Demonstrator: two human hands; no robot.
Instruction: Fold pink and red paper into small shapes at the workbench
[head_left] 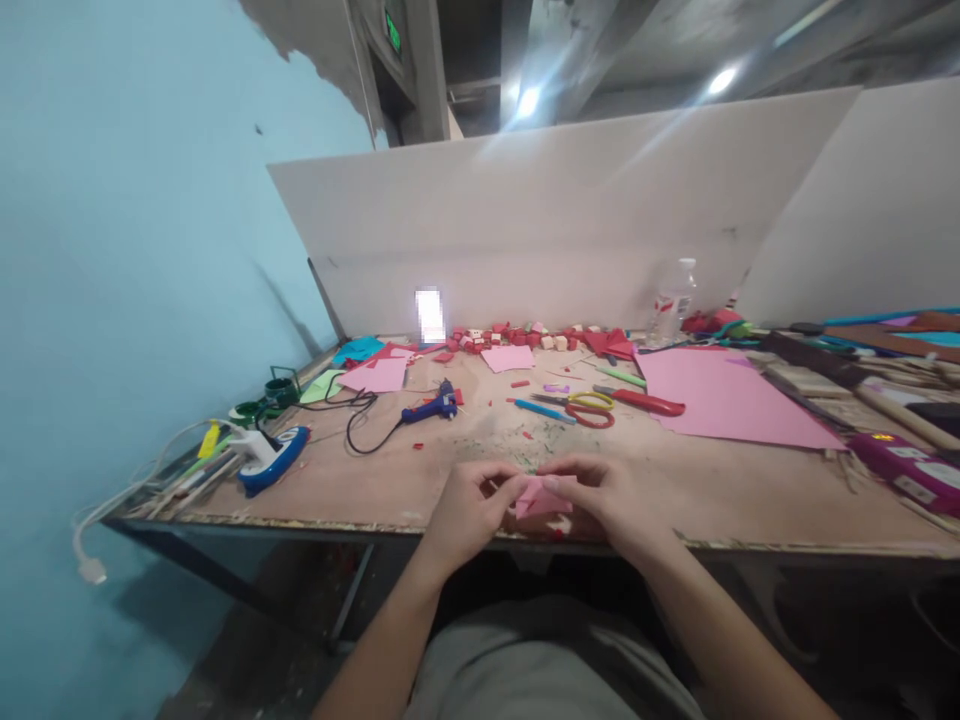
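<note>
Hands (546, 498) pinching pink paper (545, 498) — wooden tabletop (442, 470), blue wall (150, 200) at left.

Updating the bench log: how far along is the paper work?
Looks partway. Seemingly done: small blocks grouped at the back, a smaller pink sheet separate from the large pink sheet. In hand: pink piece between left hand and right hand, folds unclear. Probably left: finishing that piece; large sheet still offers stock.

1 cam only, head-worn, looking fwd & down over the bench (465, 450) from just behind its near edge. Hands (544, 488) close, abt 6 o'clock; white board (525, 230) farther, 12 o'clock.
</note>
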